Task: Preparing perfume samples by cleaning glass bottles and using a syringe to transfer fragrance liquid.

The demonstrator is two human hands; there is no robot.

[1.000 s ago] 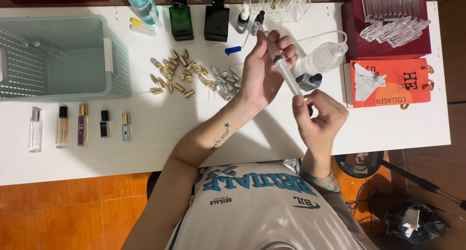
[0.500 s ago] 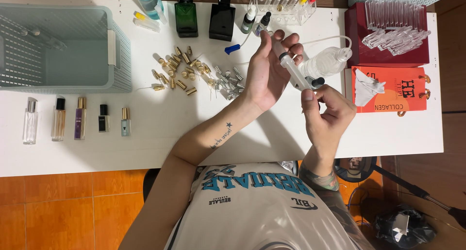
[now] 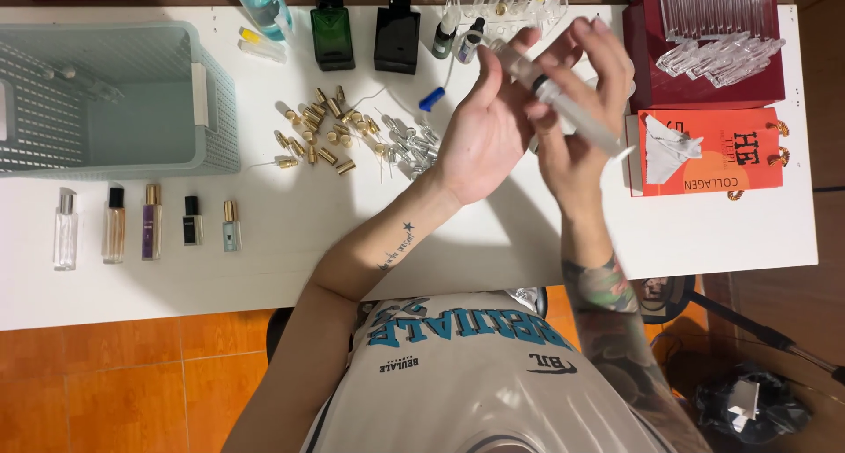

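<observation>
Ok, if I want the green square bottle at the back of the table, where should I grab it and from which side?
Probably by its flat side walls, below the black cap, coming straight down from above. The green bottle has a square body, so the flats should seat fingers well. The black bottle stands close on one side and gold caps lie nearer you, so a low sideways reach looks crowded.

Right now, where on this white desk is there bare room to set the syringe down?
The widest bare stretch of the white desk lies along its near edge, between the row of small bottles and the left forearm. A smaller patch lies below the orange box. Crowded: the scattered caps and the back row of bottles.
</observation>
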